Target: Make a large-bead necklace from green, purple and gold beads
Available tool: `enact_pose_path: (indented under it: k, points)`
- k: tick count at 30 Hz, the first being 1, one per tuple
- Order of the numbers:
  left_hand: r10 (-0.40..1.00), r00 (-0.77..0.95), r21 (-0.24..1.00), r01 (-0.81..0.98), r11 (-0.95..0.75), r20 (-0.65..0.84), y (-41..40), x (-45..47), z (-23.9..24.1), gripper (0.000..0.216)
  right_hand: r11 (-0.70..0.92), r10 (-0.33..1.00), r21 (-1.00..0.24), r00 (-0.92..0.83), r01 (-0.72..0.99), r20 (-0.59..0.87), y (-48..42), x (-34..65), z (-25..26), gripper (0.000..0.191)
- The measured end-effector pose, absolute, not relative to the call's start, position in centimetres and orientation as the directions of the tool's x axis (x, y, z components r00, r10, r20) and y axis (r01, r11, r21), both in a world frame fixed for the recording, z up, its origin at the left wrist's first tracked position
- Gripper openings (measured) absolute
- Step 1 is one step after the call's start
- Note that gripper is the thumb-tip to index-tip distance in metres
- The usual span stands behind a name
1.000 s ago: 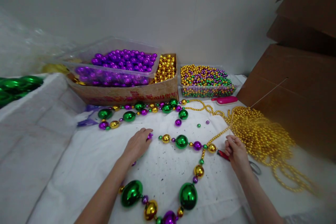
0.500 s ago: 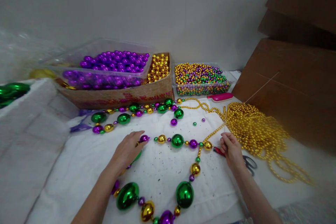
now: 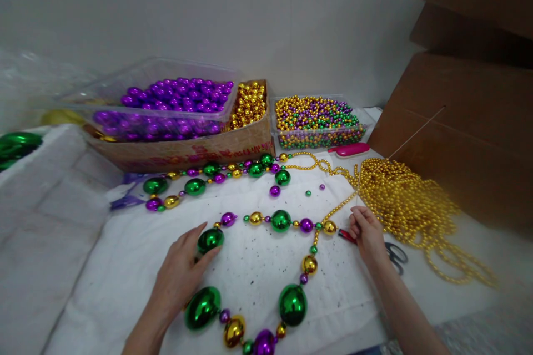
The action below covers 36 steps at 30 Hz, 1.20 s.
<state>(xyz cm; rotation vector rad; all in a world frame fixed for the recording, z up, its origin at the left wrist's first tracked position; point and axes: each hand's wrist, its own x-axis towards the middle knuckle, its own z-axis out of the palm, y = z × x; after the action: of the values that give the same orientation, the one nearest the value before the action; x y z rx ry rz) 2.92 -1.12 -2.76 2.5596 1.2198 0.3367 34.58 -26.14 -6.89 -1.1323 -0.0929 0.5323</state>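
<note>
A strand of green, gold and purple beads (image 3: pixel 281 221) lies in a loop on the white cloth (image 3: pixel 258 266). My left hand (image 3: pixel 183 266) rests on the loop's left side, fingers spread and touching a green bead (image 3: pixel 210 239). My right hand (image 3: pixel 366 233) is closed in a pinch at the strand's right end, holding a thin wire (image 3: pixel 412 136) that slants up to the right. A small gold bead string (image 3: pixel 339 208) runs from that pinch toward the gold pile.
A second bead strand (image 3: pixel 212 175) lies farther back. Behind it stand a cardboard box (image 3: pixel 187 150) with purple (image 3: pixel 175 100) and gold beads (image 3: pixel 250 102), and a clear tub of small mixed beads (image 3: pixel 316 116). A gold strand pile (image 3: pixel 408 205), scissors (image 3: pixel 395 255), pink tool (image 3: pixel 350 150) and brown cardboard (image 3: pixel 466 122) are at right.
My left hand has drawn back toward me along the strand, uncovering the purple bead and a green bead. My right hand has stayed pinched at the strand's end.
</note>
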Motion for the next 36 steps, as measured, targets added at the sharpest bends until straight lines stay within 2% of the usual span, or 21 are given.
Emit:
enact_pose_path:
  k: [6, 12, 28, 33, 36]
  points:
    - [0.800, 0.597, 0.417, 0.713, -0.564, 0.062, -1.8, 2.5, -4.2, 0.074, 0.317, 0.443, -0.881, 0.876, -0.352, -0.191, -26.1, 34.3, -6.6, 0.024]
    - [0.831, 0.554, 0.440, 0.737, -0.513, 0.040, -1.8, 2.2, -4.7, 0.074, 0.314, 0.445, -0.881, 0.874, -0.354, -0.193, -26.1, 34.3, -6.8, 0.024]
    - [0.898, 0.440, 0.386, 0.828, -0.408, 0.007, -1.7, 2.7, -4.4, 0.071, 0.343, 0.457, -0.874, 0.874, -0.344, -0.165, -26.3, 34.5, -7.2, 0.026]
    - [0.858, 0.511, 0.461, 0.749, -0.476, 0.055, -1.8, 3.0, -2.9, 0.079, 0.350, 0.457, -0.873, 0.876, -0.339, -0.157, -26.2, 34.4, -7.1, 0.026]
    - [0.844, 0.521, 0.542, 0.677, -0.497, 0.123, -4.0, 2.2, 0.1, 0.069, 0.359, 0.458, -0.868, 0.875, -0.344, -0.158, -26.2, 34.3, -7.0, 0.024]
